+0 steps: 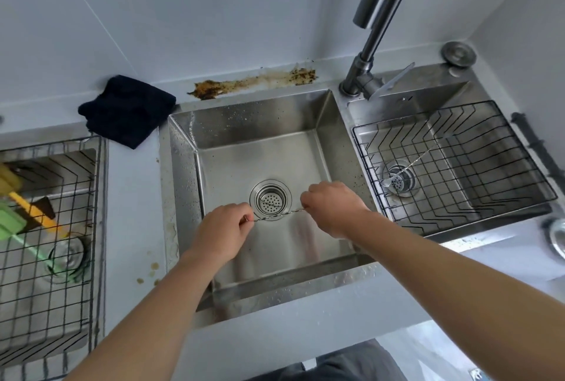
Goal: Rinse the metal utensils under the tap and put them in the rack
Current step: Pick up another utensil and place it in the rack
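Over the middle steel sink [183,166], my left hand [221,233] and my right hand [331,209] each pinch one end of a thin twisted metal utensil [276,216]. It stretches level between them, just in front of the drain strainer [270,198]. The tap [382,13] rises at the back right, its spout overhead; no water is visible. A black wire rack [519,142] sits in the right basin and holds another thin metal utensil [412,163], which lies slanted over that basin's drain.
A second wire rack [94,197] at the left holds a green brush, yellow sponges and a glass. A dark cloth [128,110] lies on the counter behind it. Brown stains mark the ledge behind the sink. A metal lid [458,53] sits at the back right.
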{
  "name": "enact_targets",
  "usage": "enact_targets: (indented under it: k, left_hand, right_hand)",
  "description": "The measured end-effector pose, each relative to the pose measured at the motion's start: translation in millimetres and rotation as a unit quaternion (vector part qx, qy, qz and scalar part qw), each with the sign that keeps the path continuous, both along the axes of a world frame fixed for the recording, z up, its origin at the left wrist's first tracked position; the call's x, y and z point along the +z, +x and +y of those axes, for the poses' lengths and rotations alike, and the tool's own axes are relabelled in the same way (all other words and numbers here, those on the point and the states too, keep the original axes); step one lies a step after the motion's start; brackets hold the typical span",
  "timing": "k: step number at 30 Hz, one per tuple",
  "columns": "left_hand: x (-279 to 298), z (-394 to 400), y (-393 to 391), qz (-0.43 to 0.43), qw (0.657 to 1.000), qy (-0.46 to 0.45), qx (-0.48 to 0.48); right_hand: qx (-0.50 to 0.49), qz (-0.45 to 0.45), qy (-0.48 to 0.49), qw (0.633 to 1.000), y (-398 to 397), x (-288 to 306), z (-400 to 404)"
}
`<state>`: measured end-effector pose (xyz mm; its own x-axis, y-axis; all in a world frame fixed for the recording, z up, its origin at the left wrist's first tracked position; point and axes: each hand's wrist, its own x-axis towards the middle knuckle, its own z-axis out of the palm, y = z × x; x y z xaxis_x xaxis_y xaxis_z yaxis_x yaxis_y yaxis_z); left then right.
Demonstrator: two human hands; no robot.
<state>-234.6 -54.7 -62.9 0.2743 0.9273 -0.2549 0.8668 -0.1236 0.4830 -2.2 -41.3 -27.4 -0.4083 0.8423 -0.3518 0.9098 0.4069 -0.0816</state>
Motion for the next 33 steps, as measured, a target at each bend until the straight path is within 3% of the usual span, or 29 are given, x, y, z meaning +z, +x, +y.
enact_targets:
  k: [7,18,33]
  left_hand:
    - [34,9,20,-0.037,0.998,0.039,-0.023]
    - [68,28,124,-0.035,0.990,0.116,-0.070]
    - [64,35,281,-0.021,0.986,0.128,-0.107]
  right_hand:
    - [-0.039,0.083,0.048,0.995,32,27,-6]
    - [-0.066,0.179,0.084,0.978,147,53,-1]
    - [-0.101,0.143,-0.013,0.984,292,50,14]
